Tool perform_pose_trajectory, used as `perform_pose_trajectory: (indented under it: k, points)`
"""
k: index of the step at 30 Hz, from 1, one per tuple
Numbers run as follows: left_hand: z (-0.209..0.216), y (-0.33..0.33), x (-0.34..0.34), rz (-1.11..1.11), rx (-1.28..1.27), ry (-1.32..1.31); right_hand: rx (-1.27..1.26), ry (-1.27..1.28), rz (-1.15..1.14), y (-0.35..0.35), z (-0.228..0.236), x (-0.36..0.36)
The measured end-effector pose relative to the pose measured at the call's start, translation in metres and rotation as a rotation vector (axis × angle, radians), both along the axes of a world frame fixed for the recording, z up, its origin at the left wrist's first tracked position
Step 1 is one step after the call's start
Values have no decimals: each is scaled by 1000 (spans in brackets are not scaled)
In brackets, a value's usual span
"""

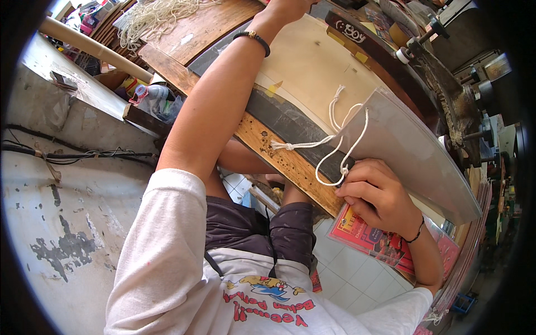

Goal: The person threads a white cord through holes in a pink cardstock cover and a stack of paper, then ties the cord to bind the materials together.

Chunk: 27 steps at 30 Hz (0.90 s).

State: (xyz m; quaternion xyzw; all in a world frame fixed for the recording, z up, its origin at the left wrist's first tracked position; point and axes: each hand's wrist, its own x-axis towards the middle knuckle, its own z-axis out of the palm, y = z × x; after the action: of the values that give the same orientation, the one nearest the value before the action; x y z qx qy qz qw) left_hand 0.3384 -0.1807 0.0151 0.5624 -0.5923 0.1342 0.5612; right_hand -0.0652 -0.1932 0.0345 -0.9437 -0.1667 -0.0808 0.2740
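My right hand (375,192) is closed, fingertips pinched at the knot of a white cord (362,137). The cord loops along the edge of a flat grey, glossy sheet-like bag (413,151); a second cord (304,144) with a knotted end trails over the bench. Far off at the top, my left hand (286,10) reaches across the bench; its fingers are cut off by the picture's edge. Below my right wrist are red printed packs (379,237) in clear plastic. Under the bag lies a large cream sheet (312,72).
The wooden bench edge (279,151) runs diagonally before my legs. A dark bar (363,36) and a black metal frame with bolts (441,84) stand on the right. A heap of white cords (151,22) lies far left, near a plastic bottle (151,92). Peeling wall (61,234) at left.
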Motion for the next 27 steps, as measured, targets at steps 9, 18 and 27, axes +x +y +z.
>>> perform_pose_trajectory:
  k: [9,18,27]
  points:
    - [-7,-6,9,111,-14,-52,-10,-3,8,0,1,1]
    - [-2,-5,-1,81,12,26,-12,4,1,0,1,0]
    - [2,-1,-4,131,111,66,-6,-2,-6,1,1,0]
